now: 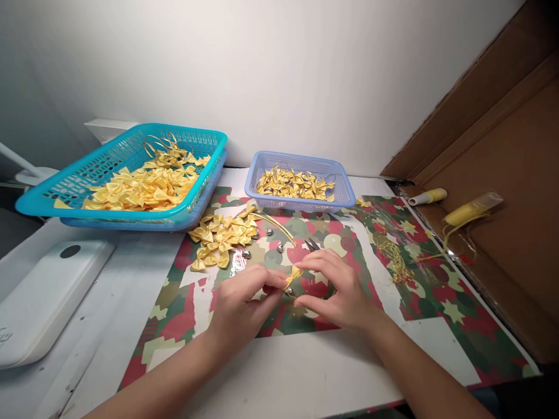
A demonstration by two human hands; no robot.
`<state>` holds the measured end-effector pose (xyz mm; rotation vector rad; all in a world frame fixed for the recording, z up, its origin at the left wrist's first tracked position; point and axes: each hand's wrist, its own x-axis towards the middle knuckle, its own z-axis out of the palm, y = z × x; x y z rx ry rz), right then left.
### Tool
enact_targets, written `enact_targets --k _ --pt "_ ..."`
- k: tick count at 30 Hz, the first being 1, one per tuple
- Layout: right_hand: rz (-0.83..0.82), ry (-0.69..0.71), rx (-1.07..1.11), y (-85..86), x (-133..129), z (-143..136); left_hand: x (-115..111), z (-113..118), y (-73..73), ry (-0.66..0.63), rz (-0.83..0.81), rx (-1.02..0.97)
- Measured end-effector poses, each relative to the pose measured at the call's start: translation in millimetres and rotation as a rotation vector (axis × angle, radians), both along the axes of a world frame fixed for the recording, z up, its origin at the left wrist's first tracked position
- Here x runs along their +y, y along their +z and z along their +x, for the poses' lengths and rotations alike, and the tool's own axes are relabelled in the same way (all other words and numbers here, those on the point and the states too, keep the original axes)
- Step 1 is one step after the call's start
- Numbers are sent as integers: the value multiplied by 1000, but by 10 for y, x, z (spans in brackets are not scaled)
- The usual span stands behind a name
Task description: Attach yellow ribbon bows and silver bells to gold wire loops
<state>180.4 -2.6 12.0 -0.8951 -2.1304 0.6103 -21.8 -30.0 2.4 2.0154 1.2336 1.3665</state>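
Observation:
My left hand (247, 297) pinches a small yellow bow (294, 274) at its left side, above the patterned sheet. At the bow's right, my right hand (343, 288) has its thumb and fingers apart, with a fingertip at the bow's upper edge. A silver bell (289, 292) hangs or lies just below the bow; which of the two I cannot tell. Loose yellow bows (222, 233) lie in a pile to the left beyond my hands, near more silver bells (280, 248) and curved gold wires (277, 223). Dark scissor tips (311, 245) show behind my right hand.
A turquoise basket (209, 137) of bows stands at the back left, a blue basket (345, 195) of bows at the back centre. A white device (48, 297) lies left. Yellow thread scraps (395, 262) and two thread spools (469, 210) are at the right.

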Motion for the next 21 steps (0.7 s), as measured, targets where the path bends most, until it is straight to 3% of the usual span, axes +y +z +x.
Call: enact_targets --k 4,8,16,21 --pt "122 3 -12 -47 21 -5 8 1 15 -39 -11 9" --pt "95 -4 -5 -51 20 -27 16 7 13 -74 -8 28" --pt "-322 20 151 26 -11 -85 18 35 56 -106 41 57" --pt "-466 -16 283 51 -20 -135 56 39 -6 -161 87 201"
